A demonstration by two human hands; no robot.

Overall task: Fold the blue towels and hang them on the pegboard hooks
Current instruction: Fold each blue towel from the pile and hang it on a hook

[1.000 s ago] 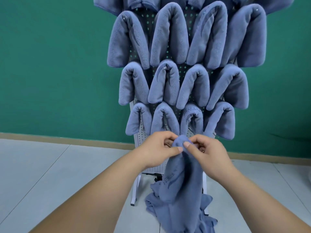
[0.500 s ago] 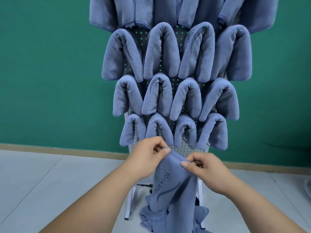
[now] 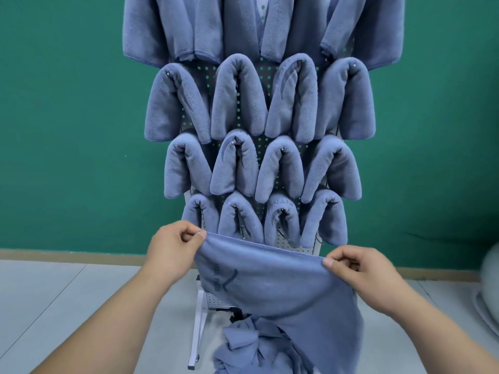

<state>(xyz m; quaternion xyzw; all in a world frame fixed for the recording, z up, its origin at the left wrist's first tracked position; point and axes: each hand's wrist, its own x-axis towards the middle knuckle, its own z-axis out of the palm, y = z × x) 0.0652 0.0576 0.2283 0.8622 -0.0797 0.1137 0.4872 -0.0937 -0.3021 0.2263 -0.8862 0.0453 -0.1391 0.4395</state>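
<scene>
Twelve folded towels (image 3: 237,95) hang on the pegboard (image 3: 289,242); before it my left grip (image 3: 172,252) and right grip (image 3: 364,276) pinch one spread towel (image 3: 272,279).

In front of the pegboard (image 3: 295,242), the left hand (image 3: 172,252) and right hand (image 3: 370,276) are seen bare, nails trimmed short, forearms (image 3: 113,314) uncovered.

Blue towel (image 3: 272,282) spread taut before pegboard (image 3: 294,242) full of folded towels (image 3: 237,163)

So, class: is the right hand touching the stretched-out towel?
Touching. The head view shows the right hand pinching the towel at its top corner between thumb and curled fingers.
</scene>
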